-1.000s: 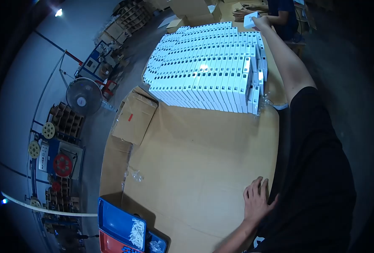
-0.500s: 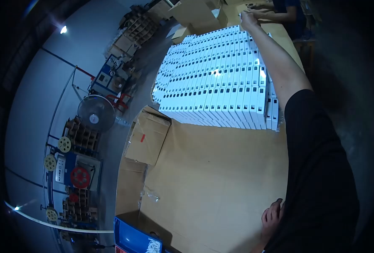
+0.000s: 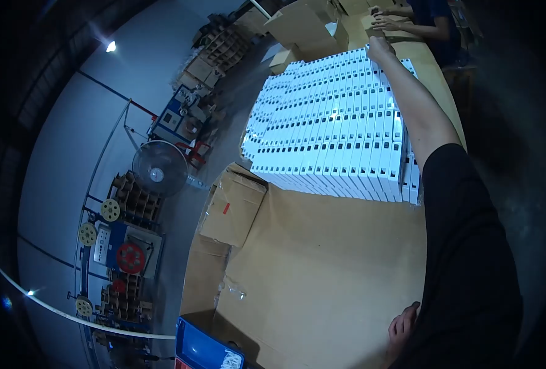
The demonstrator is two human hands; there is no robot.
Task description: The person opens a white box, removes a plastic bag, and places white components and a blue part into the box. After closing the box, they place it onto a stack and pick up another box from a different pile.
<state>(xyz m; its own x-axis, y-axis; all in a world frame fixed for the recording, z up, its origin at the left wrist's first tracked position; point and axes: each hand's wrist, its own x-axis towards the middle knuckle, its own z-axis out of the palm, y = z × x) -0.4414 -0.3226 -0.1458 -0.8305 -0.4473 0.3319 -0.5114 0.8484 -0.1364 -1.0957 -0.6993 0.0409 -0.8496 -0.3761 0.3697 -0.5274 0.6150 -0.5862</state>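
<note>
My right hand (image 3: 380,49) is stretched out to the far right end of a large block of stacked white plastic cases (image 3: 322,141). Its fingers are bent together at the edge of the block; what they grip is hidden by the hand. The cases stand on edge in tight rows, with small dark square openings along their tops. Low in the view, my left hand (image 3: 401,326) rests by the cardboard surface (image 3: 322,270), fingers loosely bent and apart. My black right sleeve covers part of it, and nothing shows in its fingers.
A blue bin (image 3: 205,347) with small white pieces stands at the lower left, near a cardboard box (image 3: 233,206). Across the table, a co-worker's hands (image 3: 384,21) are busy by some cartons (image 3: 304,27). A fan (image 3: 159,169) and machines (image 3: 125,249) stand left.
The whole view has shifted right and slightly down. My right hand has come down a little against the far corner of the white stack. My left hand stays low beside my sleeve.
</note>
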